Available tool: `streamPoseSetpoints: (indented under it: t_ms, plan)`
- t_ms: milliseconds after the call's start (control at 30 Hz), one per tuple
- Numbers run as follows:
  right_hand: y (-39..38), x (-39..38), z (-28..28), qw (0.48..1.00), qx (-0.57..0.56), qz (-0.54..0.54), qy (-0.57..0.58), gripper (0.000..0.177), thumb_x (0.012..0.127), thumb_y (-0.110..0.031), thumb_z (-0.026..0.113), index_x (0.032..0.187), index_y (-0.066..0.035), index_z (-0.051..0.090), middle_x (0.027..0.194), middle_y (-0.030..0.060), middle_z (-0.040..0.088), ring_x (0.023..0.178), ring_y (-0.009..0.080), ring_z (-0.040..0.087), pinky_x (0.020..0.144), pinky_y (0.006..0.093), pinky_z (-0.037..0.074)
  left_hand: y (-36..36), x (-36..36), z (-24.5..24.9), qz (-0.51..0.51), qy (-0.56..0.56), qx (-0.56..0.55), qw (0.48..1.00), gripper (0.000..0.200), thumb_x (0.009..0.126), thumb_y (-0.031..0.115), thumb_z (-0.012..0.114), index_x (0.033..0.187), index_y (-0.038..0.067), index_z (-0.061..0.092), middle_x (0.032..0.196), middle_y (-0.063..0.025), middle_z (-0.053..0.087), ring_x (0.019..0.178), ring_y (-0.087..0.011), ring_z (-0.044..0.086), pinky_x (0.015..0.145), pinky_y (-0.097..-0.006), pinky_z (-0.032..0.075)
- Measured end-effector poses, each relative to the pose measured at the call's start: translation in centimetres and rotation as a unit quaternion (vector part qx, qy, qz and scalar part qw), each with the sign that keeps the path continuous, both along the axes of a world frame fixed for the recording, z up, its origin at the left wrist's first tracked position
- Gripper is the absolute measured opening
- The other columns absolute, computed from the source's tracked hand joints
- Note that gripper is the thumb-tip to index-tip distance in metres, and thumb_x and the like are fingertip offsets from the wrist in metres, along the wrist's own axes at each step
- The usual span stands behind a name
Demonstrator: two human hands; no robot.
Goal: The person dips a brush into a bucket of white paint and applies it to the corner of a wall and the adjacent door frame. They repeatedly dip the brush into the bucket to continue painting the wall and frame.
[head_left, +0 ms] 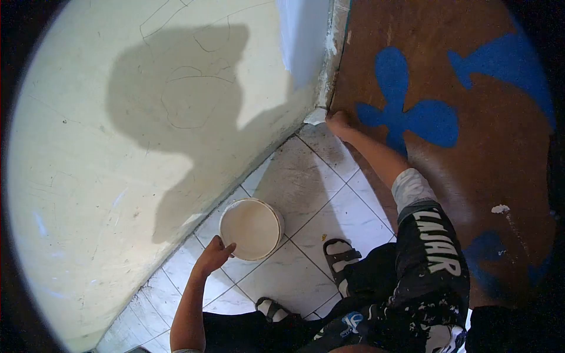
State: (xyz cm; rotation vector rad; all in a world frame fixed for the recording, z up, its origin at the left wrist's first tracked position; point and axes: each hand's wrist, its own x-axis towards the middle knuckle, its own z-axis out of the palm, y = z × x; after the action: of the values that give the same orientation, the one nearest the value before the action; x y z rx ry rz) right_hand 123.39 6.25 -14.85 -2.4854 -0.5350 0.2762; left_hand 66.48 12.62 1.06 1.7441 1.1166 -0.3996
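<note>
Bucket (281, 227), one, round, pale inside: standing on white floor tiles (310, 219), near the foot of the cream wall (141, 170). Left hand (215, 256): pinched on the bucket's near left rim, thumb over the edge; the bucket's body lies forward and to the right of this grip. Right hand (340, 125): at the foot of the door frame (331, 65), beside a small white patch (316, 116), well apart from the bucket; fingers partly hidden, grip cannot be told. Brown panel (488, 159), blue shapes: right side.
</note>
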Motion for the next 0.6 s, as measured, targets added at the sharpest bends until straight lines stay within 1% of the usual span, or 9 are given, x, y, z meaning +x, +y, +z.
streamPoseSetpoints:
  t_ms: [133, 200, 233, 300, 400, 433, 500, 567, 600]
  plan:
    - [0.8, -0.1, 0.7, 0.995, -0.045, -0.012, -0.089, 0.040, 0.087, -0.030, 0.061, 0.100, 0.008, 0.063, 0.088, 0.0216, 0.067, 0.084, 0.0324, 0.068, 0.070, 0.0428, 0.052, 0.0, -0.1, -0.1, -0.002, -0.004, -0.003, 1.000, 0.050, 0.091, 0.033, 0.061, 0.107, -0.012, 0.048, 0.092, -0.0200, 0.065, 0.081, -0.0232, 0.066, 0.075, -0.0343, 0.051]
    - [1.0, 0.9, 1.8, 0.999, -0.027, -0.014, 0.043, 0.037, 0.086, -0.029, 0.061, 0.095, 0.006, 0.064, 0.077, 0.0175, 0.065, 0.066, 0.0285, 0.065, 0.057, 0.0415, 0.051, 0.2, -0.2, -0.3, -0.011, -0.010, -0.003, 1.000, 0.050, 0.091, 0.034, 0.061, 0.107, -0.012, 0.048, 0.092, -0.0200, 0.065, 0.081, -0.0230, 0.066, 0.075, -0.0344, 0.051]
    - [1.1, 1.0, 2.2, 0.999, -0.027, -0.013, 0.040, 0.037, 0.086, -0.029, 0.061, 0.095, 0.006, 0.064, 0.077, 0.0175, 0.065, 0.066, 0.0285, 0.065, 0.057, 0.0415, 0.051, 0.2, -0.4, -0.4, -0.010, -0.014, -0.007, 1.000, 0.050, 0.091, 0.034, 0.061, 0.107, -0.012, 0.048, 0.091, -0.0203, 0.065, 0.081, -0.0233, 0.067, 0.075, -0.0345, 0.051]
    - [1.3, 0.6, 3.6, 0.999, 0.006, -0.027, 0.016, 0.034, 0.086, -0.030, 0.061, 0.083, 0.004, 0.063, 0.066, 0.0131, 0.060, 0.052, 0.0241, 0.058, 0.046, 0.0396, 0.046, 0.1, -0.6, -0.5, -0.008, -0.021, -0.012, 1.000, 0.051, 0.091, 0.034, 0.062, 0.107, -0.012, 0.048, 0.091, -0.0206, 0.065, 0.081, -0.0236, 0.067, 0.076, -0.0346, 0.051]
    - [0.3, -1.0, 10.2, 0.993, 0.077, -0.053, 0.070, 0.036, 0.087, -0.031, 0.061, 0.076, 0.003, 0.061, 0.060, 0.0103, 0.057, 0.049, 0.0233, 0.056, 0.044, 0.0390, 0.043, 0.0, -0.8, -0.4, 0.000, -0.024, -0.004, 1.000, 0.052, 0.090, 0.033, 0.062, 0.108, -0.013, 0.047, 0.092, -0.0209, 0.065, 0.081, -0.0241, 0.067, 0.076, -0.0350, 0.051]
    - [-0.1, -1.4, 12.7, 0.994, 0.074, -0.051, 0.067, 0.036, 0.087, -0.031, 0.061, 0.076, 0.003, 0.061, 0.060, 0.0103, 0.057, 0.049, 0.0233, 0.056, 0.044, 0.0390, 0.043, 0.0, -0.7, -0.4, -0.006, -0.020, 0.002, 1.000, 0.052, 0.090, 0.033, 0.062, 0.109, -0.013, 0.047, 0.092, -0.0211, 0.065, 0.081, -0.0243, 0.067, 0.075, -0.0352, 0.051]
    - [-1.1, -2.2, 17.9, 0.985, 0.157, 0.019, 0.072, 0.036, 0.088, -0.030, 0.060, 0.073, 0.003, 0.062, 0.059, 0.0088, 0.056, 0.047, 0.0204, 0.053, 0.042, 0.0375, 0.040, -0.2, -0.2, 0.4, -0.012, -0.017, 0.005, 1.000, 0.052, 0.090, 0.033, 0.062, 0.109, -0.013, 0.047, 0.092, -0.0212, 0.065, 0.081, -0.0245, 0.067, 0.075, -0.0353, 0.052]
    - [-1.6, -2.4, 21.5, 0.990, 0.137, 0.005, 0.042, 0.036, 0.089, -0.031, 0.061, 0.074, 0.002, 0.062, 0.058, 0.0061, 0.053, 0.046, 0.0176, 0.049, 0.040, 0.0352, 0.037, -0.5, 0.4, 1.8, -0.010, 0.016, 0.016, 1.000, 0.052, 0.090, 0.033, 0.062, 0.109, -0.012, 0.047, 0.093, -0.0216, 0.065, 0.080, -0.0245, 0.067, 0.075, -0.0358, 0.052]
    - [-1.9, -2.5, 23.2, 0.985, 0.166, 0.018, 0.034, 0.035, 0.089, -0.030, 0.060, 0.076, 0.002, 0.064, 0.059, 0.0051, 0.054, 0.046, 0.0158, 0.048, 0.040, 0.0337, 0.036, -0.2, -0.2, 0.5, -0.010, 0.006, 0.009, 1.000, 0.052, 0.090, 0.033, 0.062, 0.109, -0.012, 0.047, 0.094, -0.0224, 0.065, 0.080, -0.0246, 0.067, 0.075, -0.0362, 0.052]
